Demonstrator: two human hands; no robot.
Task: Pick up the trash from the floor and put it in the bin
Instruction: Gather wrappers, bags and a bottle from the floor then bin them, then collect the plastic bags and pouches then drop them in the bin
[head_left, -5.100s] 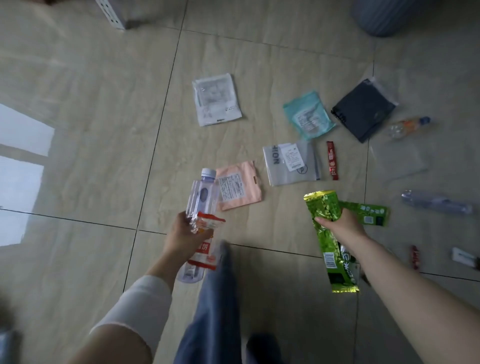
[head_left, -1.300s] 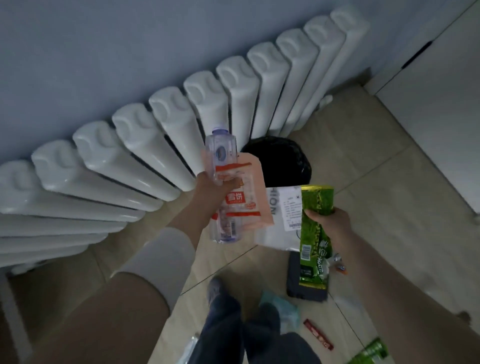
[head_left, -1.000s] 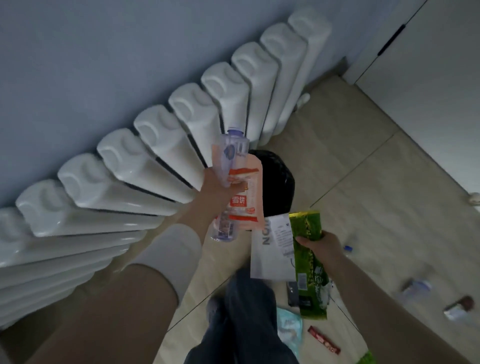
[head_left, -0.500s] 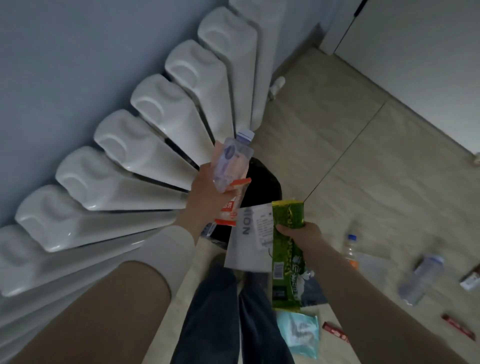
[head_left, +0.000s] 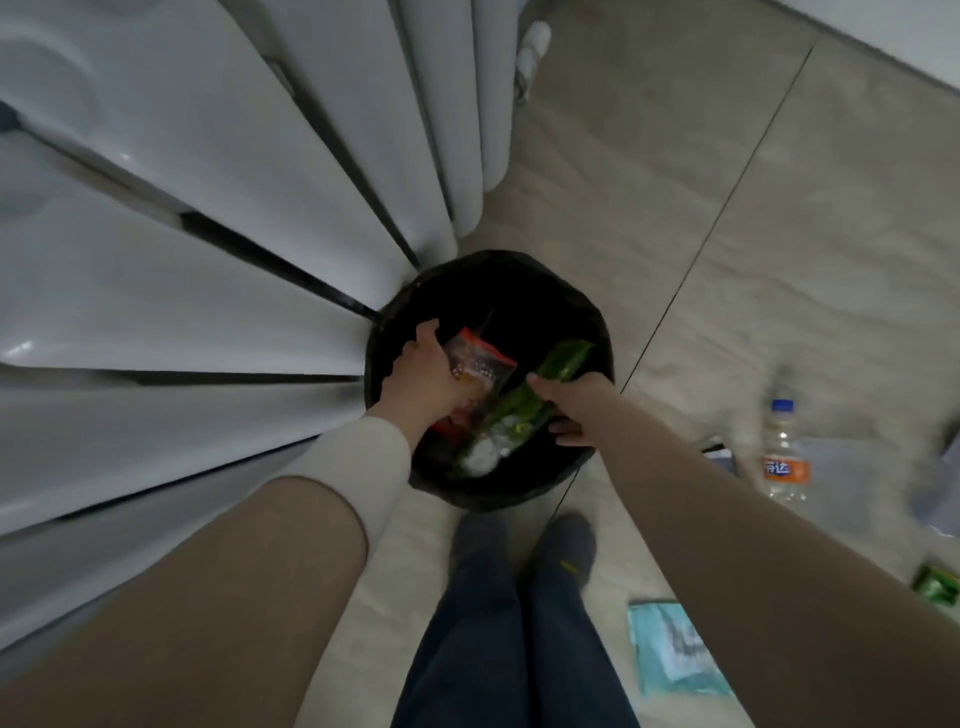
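The bin is round with a black liner and stands on the floor against the radiator. Both my hands are inside its opening. My left hand grips a red-and-clear snack wrapper; the bottle it carried earlier is hidden or too blurred to make out. My right hand holds the long green wrapper, which slants across the bin's inside with its white end down.
A white radiator fills the left side. On the tiles to the right lie an orange-labelled bottle, a clear plastic bag, a teal pouch and a green wrapper. My feet stand just before the bin.
Both hands have dropped from above the bin down into its opening with the trash still in them. My view has tilted down onto the bin.
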